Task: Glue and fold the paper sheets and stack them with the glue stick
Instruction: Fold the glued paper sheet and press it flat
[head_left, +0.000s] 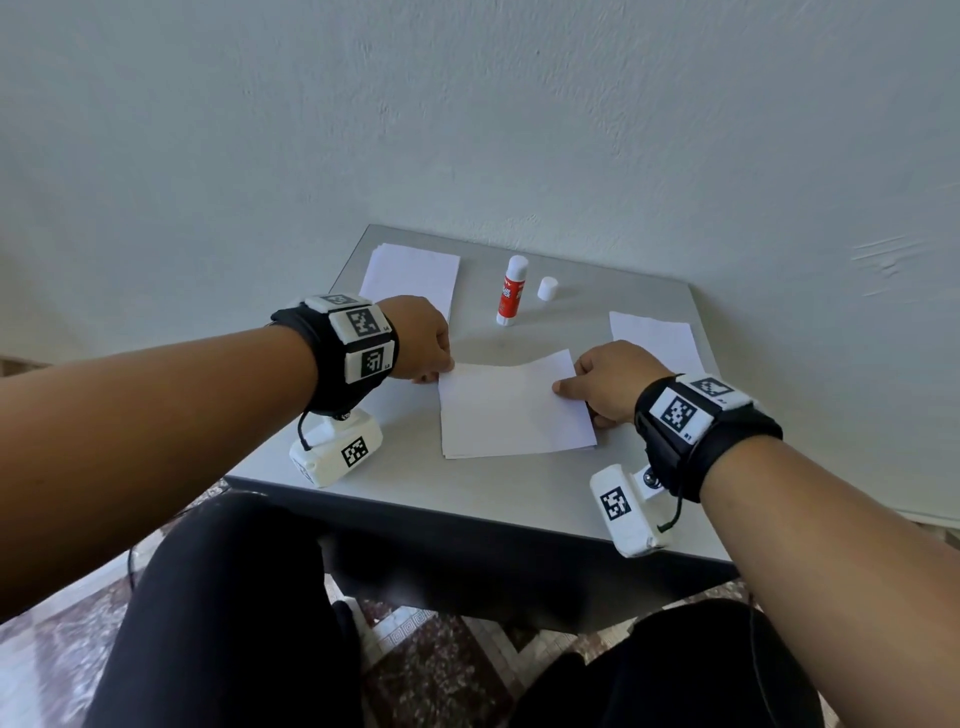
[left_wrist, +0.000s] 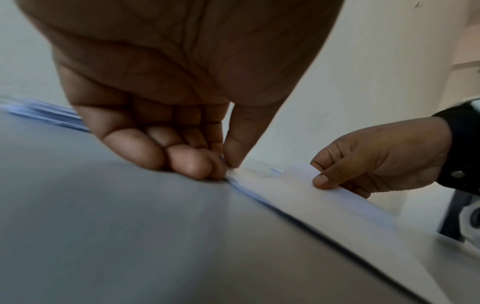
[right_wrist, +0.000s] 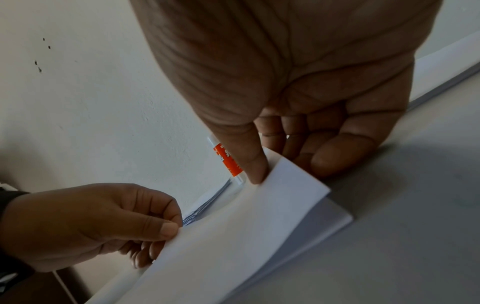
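Note:
A white paper sheet (head_left: 511, 410) lies folded over itself in the middle of the grey table (head_left: 467, 493), its upper flap bowed. My left hand (head_left: 434, 358) pinches the flap's far left corner between thumb and fingers (left_wrist: 228, 162). My right hand (head_left: 587, 382) pinches the far right corner, thumb on top (right_wrist: 255, 164). The uncapped glue stick (head_left: 511, 291), white with an orange label, stands upright beyond the sheet, also visible behind my thumb in the right wrist view (right_wrist: 226, 162). Its white cap (head_left: 547, 288) stands just to its right.
A stack of flat white sheets (head_left: 415, 275) lies at the table's far left corner. Another white sheet (head_left: 657, 338) lies at the far right, behind my right hand. The table stands against a pale wall (head_left: 467, 130). My knees are under the near edge.

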